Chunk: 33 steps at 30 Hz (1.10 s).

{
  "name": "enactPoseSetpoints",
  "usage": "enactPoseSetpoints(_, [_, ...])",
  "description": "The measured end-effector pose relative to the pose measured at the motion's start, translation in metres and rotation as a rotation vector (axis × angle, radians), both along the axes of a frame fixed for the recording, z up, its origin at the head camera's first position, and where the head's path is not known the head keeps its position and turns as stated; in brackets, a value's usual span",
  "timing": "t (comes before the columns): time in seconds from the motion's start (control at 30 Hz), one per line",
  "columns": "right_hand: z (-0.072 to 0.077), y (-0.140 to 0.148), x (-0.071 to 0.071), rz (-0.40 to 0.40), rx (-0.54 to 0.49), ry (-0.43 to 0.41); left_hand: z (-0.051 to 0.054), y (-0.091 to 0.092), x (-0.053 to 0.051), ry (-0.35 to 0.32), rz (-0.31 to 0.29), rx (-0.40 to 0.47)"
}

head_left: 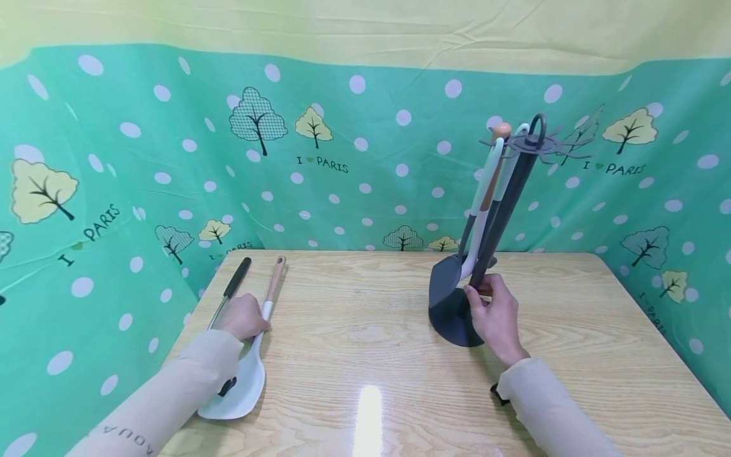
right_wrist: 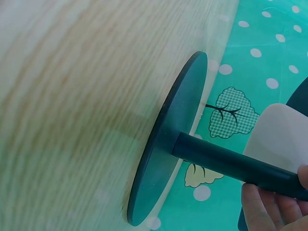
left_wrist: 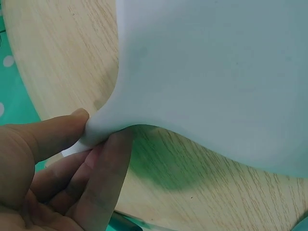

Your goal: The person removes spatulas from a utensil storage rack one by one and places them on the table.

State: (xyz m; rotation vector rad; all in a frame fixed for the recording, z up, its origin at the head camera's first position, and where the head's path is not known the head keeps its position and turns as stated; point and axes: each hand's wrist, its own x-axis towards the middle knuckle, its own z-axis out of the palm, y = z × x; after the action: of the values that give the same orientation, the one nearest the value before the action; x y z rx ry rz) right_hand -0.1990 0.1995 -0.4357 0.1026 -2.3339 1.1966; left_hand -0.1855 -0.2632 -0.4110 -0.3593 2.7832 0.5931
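Observation:
On the left of the table lies a white spatula with a wooden-ended handle. My left hand pinches its neck between thumb and fingers, just behind the broad blade. Beside it is a utensil with a black handle and a thin metal shaft; its far end is hidden by my arm. To the right stands a dark utensil stand with a round base on the table. My right hand grips the lower part of its pole.
Several utensils hang from the stand's hooked top, among them a dark flat-bladed turner and a white-headed utensil. A green patterned cloth closes off the wooden table at the back and sides.

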Motion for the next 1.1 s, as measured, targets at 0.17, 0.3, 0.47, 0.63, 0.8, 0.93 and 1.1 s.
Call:
enactPoseSetpoints(0.17, [0.0002,0.0001,-0.0005,-0.001,-0.014,0.03,-0.0031,0.0001,-0.0012,0.005,0.002,0.002])
enactPoseSetpoints(0.3, [0.0003,0.0004,-0.0005,0.002,-0.016,0.039,-0.0047,0.0015,-0.0017,-0.003,0.014,0.008])
enactPoseSetpoints(0.47, [-0.0004,0.0009,-0.0006,0.003,-0.012,0.033,-0.0066,0.0021,-0.0014,0.005,0.013,0.006])
enactPoseSetpoints(0.63, [-0.001,0.0008,-0.0008,0.003,-0.008,0.032,-0.0073,0.0019,-0.0014,0.006,0.0,-0.001])
enactPoseSetpoints(0.8, [-0.0004,0.0007,-0.0007,0.004,-0.008,0.032,-0.0068,0.0024,-0.0011,0.005,-0.012,-0.005])
enactPoseSetpoints(0.93, [0.0003,0.0007,0.0,0.004,-0.006,0.024,-0.0068,0.0029,-0.001,0.005,-0.011,-0.009])
enactPoseSetpoints(1.1, [0.0013,0.0003,0.0006,0.006,-0.011,0.018,-0.0084,0.0027,-0.0019,0.013,-0.014,-0.022])
